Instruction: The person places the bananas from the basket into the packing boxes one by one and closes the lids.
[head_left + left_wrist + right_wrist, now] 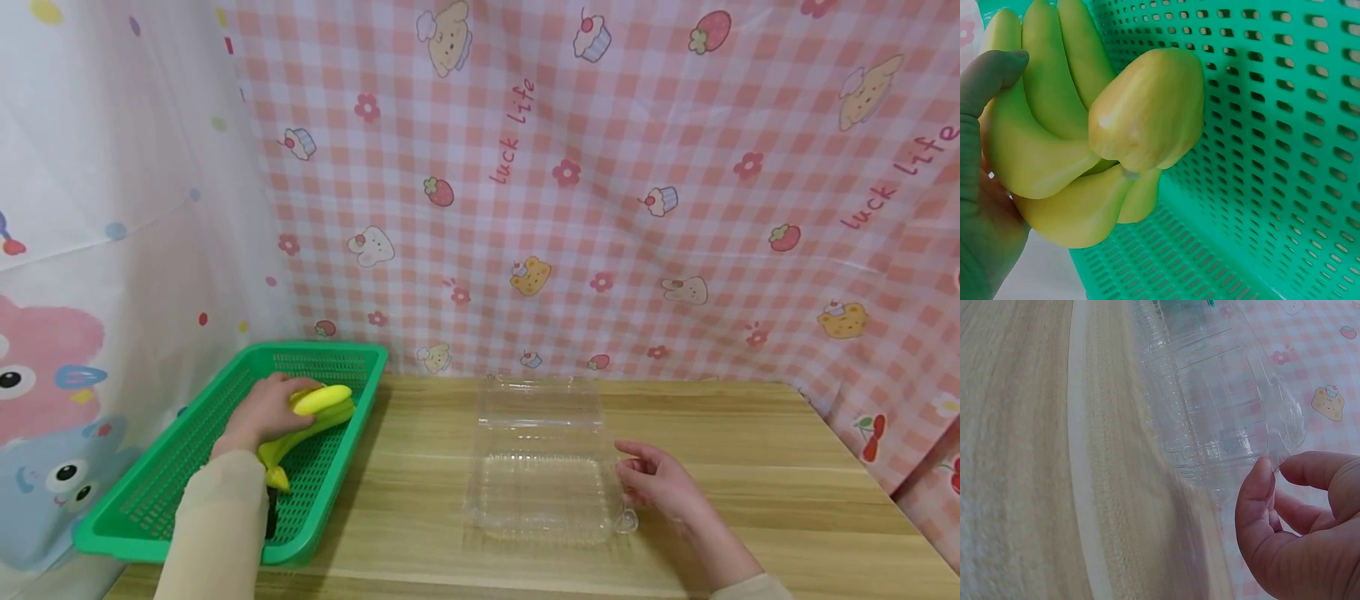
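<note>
My left hand (262,410) reaches into the green basket (300,546) and grips a bunch of yellow bananas (1054,119). In the left wrist view the thumb lies across one banana, while the stem end (1147,109) points toward the camera. Most of the other left fingers are hidden behind the bunch. On the table stands a clear plastic box (543,500) with its lid (540,404) raised at the back. My right hand (660,482) is at the box's right side, thumb and forefinger pinching its thin edge in the right wrist view.
Beneath the left forearm, a dark object (272,512) shows in the basket. The wooden table (420,500) extends around the box. Behind it hangs a pink checked cloth (480,250), and a white printed curtain (150,208) hangs on the left.
</note>
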A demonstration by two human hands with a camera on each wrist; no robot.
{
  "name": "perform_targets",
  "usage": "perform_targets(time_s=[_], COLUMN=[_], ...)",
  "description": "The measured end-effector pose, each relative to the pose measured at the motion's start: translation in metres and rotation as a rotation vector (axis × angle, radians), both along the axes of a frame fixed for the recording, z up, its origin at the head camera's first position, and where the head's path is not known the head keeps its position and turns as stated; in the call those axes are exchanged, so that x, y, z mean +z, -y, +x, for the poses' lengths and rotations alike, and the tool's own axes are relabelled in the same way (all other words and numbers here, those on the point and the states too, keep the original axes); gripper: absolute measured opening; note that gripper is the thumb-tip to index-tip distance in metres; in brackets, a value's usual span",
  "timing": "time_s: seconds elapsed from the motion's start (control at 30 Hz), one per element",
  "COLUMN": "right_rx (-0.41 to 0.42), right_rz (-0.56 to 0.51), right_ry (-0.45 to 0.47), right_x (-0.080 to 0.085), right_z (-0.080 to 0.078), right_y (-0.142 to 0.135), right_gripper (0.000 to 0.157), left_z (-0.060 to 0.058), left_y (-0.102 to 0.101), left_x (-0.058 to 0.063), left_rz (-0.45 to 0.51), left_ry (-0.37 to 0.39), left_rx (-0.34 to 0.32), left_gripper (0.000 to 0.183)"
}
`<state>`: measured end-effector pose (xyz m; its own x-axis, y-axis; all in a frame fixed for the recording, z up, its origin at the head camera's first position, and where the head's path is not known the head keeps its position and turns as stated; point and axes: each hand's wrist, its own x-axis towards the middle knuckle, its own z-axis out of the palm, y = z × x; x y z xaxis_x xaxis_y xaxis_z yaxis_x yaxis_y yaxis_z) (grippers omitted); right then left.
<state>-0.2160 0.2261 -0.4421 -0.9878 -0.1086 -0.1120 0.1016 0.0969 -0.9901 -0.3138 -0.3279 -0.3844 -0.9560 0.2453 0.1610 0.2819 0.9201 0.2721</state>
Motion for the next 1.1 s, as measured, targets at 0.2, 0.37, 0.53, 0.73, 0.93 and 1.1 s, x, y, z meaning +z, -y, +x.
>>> perform_targets(time_s=[0.2, 0.37, 0.53, 0.73, 0.93, 1.1], right_rx=[0.002, 0.006, -0.006, -0.011, -0.012, -0.015], right_rz=[-0.001, -0.003, 0.001, 0.004, 0.001, 0.004], right_ry=[-0.005, -0.01, 0.002, -0.003, -0.005, 0.002], right_x=[0.0, -0.001, -0.002, -0.003, -0.003, -0.003], right_z=[0.0, -0.001, -0.002, -0.002, -0.002, -0.001], right_y=[0.0, -0.001, -0.001, -0.001, -0.001, 0.0], right_gripper=[0.053, 0.053, 0.053, 0.053, 0.053, 0.052], left_z=[-0.001, -0.001, 0.0, 0.002, 0.004, 0.006], left_y=[-0.001, -0.003, -0.002, -0.001, -0.004, -0.008], left_x=[0.004, 0.007, 0.01, 0.015, 0.025, 0.035], left_rz=[0.006, 0.007, 0.0, 0.008, 0.006, -0.002], left_ry=[-0.017, -0.02, -0.019, -0.046, -0.089, -0.1], left_rx=[0.018, 0.044, 0.052, 0.038, 0.004, -0.02], left_gripper=[0.053, 0.054, 0.055, 0.054, 0.053, 0.052])
